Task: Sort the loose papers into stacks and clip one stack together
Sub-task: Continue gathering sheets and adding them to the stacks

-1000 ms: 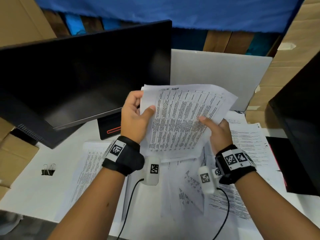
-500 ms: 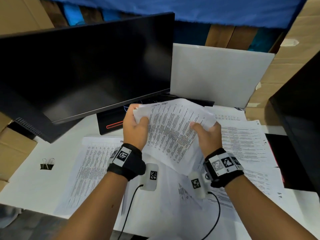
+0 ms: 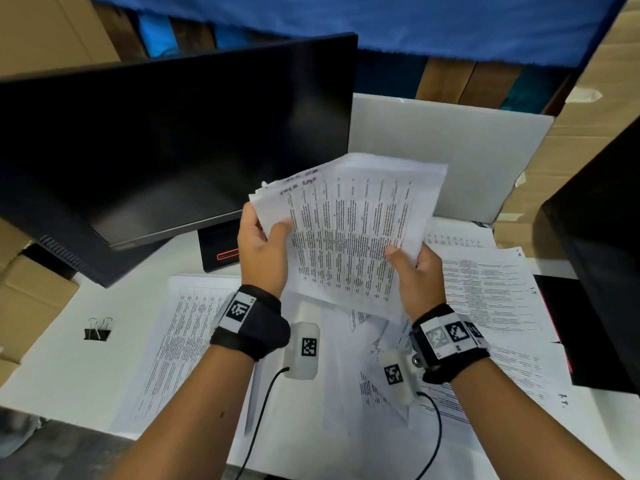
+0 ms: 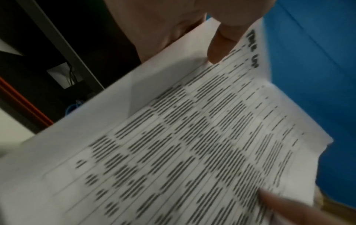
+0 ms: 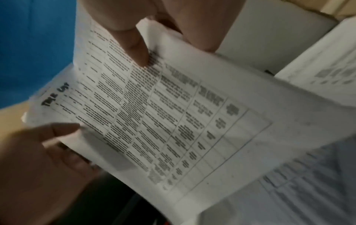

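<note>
Both hands hold up a bundle of printed sheets [image 3: 349, 233] above the desk, its table text facing me. My left hand [image 3: 263, 244] pinches the bundle's left edge, thumb on the front. My right hand [image 3: 415, 271] grips the lower right edge, thumb on the print. In the left wrist view the sheets [image 4: 183, 144] fill the frame under the thumb; in the right wrist view the sheets [image 5: 163, 121] sit between both thumbs. More loose papers lie on the desk: one sheet [image 3: 180, 341] at the left, a spread pile [image 3: 491, 306] at the right. A black binder clip [image 3: 98, 331] lies at far left.
A dark monitor [image 3: 156, 143] leans over the back left of the white desk [image 3: 69, 375], its stand [image 3: 218, 251] behind my left hand. A white board [image 3: 450, 150] stands at the back. A black monitor [image 3: 602, 237] flanks the right. Cardboard boxes [image 3: 27, 299] sit left.
The bundle dipped toward the desk half a second ago and has now been lifted again, its sheets fanning a little at the top left corner. Both hands keep their hold.
</note>
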`<state>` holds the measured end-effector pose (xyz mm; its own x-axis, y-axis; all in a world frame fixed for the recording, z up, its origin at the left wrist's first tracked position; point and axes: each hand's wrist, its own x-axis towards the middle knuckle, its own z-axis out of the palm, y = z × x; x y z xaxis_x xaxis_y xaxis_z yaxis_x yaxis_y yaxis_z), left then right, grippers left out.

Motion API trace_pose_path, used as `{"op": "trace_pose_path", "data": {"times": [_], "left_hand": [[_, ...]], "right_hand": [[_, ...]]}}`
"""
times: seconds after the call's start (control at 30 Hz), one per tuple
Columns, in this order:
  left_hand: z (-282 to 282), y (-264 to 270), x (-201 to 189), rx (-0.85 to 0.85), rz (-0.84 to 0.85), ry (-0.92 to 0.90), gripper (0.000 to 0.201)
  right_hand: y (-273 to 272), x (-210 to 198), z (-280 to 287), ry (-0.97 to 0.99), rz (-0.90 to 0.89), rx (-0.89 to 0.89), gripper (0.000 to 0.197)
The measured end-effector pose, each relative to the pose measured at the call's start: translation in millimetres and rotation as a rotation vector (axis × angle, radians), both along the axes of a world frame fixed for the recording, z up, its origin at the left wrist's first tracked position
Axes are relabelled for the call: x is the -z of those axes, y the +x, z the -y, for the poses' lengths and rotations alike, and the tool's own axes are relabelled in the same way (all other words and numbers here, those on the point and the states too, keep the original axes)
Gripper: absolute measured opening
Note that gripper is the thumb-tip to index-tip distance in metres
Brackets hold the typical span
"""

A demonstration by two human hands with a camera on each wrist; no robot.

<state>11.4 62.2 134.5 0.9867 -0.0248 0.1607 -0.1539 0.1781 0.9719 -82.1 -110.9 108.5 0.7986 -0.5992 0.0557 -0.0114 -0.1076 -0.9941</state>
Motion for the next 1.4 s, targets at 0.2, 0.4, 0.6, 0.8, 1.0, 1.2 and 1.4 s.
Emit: {"op": "trace_pose_path", "data": {"times": [0.2, 0.4, 0.6, 0.8, 1.0, 1.2, 1.4], "left_hand": [[3.9, -11.0, -7.2, 0.086, 0.081, -0.007, 0.033], [7.6, -19.9, 11.1, 0.12, 0.01, -0.006, 0.039], [2.3, -37.3, 66.9, 0.1, -0.251, 0.122, 0.035], [5.3, -32.0, 66.1, 0.084, -0.252, 0.137, 0.031], [8.0, -30.7, 72.8, 0.093, -0.328, 0.143, 0.031], [5.6, -33.0, 81.4, 0.075, -0.39, 0.135, 0.026], [7.2, -38.0, 73.8, 0.071, -0.406, 0.094, 0.031]], "right_hand": [[4.5, -26.9, -0.8, 0.094, 0.22, 0.114, 0.022], [-6.5, -12.7, -1.2, 0.013, 0.092, 0.091, 0.025], [-17.8, 20.9, -2.3, 0.072, -0.132, 0.09, 0.02], [-17.2, 18.7, 4.1, 0.076, -0.107, 0.104, 0.019], [-16.6, 27.0, -4.0, 0.148, -0.19, 0.149, 0.026], [-17.6, 26.7, -3.3, 0.174, -0.217, 0.154, 0.013], [-20.0, 26.0, -6.9, 0.227, -0.221, 0.174, 0.03]]}}
